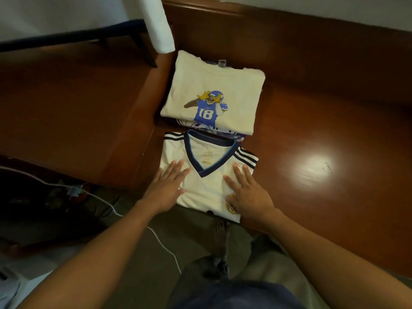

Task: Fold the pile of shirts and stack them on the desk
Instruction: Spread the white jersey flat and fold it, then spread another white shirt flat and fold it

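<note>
Our left hand (166, 186) and right hand (247, 192) lie flat with fingers straight, pressing on the folded white jersey (207, 186) and gripping nothing. The jersey sits at the near edge of the desk (312, 130), and its near hem seems to hang just over that edge. Just beyond its collar lies the stack of folded shirts (214, 85), topped by a cream shirt with a printed football player.

We judge the main risk to be in the lift. The fabric looks slick, so raising it by the sides could let the fold fall open, or it could slide off the near edge. The stack also stands close to the desk's left edge, so a careless set-down could push it askew.

We see no container anywhere.
</note>
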Available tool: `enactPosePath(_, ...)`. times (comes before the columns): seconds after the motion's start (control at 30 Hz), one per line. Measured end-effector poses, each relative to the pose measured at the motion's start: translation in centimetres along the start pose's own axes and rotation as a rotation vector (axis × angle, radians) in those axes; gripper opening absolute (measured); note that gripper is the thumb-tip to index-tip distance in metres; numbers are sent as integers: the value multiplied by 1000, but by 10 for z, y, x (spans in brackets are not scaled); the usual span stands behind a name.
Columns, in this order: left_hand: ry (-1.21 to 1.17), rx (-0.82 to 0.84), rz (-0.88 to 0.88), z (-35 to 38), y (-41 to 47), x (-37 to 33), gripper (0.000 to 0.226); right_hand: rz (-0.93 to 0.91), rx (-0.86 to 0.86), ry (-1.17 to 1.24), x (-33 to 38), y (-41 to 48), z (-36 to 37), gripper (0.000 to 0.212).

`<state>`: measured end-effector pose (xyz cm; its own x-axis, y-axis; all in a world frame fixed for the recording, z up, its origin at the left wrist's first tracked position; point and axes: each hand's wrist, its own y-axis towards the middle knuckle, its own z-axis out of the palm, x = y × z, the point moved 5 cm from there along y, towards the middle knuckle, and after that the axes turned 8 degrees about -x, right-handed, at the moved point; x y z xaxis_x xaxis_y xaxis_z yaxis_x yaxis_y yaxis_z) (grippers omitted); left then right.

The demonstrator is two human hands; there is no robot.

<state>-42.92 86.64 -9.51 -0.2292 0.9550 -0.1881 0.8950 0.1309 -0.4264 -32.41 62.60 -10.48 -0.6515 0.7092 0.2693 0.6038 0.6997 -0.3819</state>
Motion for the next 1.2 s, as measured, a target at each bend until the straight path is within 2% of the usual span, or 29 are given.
enactPosePath(0.27, -17, 42, -31, -9, 5, 47, 78, -16, 0, -48, 40, 31, -4, 70)
enactPosePath(0.47, -40, 29, -77, -10, 7, 54, 78, -25, 5, -87, 47, 36, -10, 68)
enactPosePath(0.67, -95, -79, -129, -21, -2, 40, 70, -50, 37, -58, 46, 27, -22, 74)
enactPosePath(0.77, -287, -195, -194, -33, -19, 20, 62, -20, -10, 36, 42, 8, -40, 75)
enactPosePath(0.97, -572, -290, -226, -67, -48, -41, 57, 159, -201, 206, 22, -59, -103, 69)
enactPosePath(1.1, -608, -359, -164, -89, -63, -98, 55, 289, -355, 243, -5, -122, -138, 67)
enactPosePath(1.2, -498, -393, -57, -103, -74, -149, 56, 367, -448, 200, -29, -173, -152, 71)
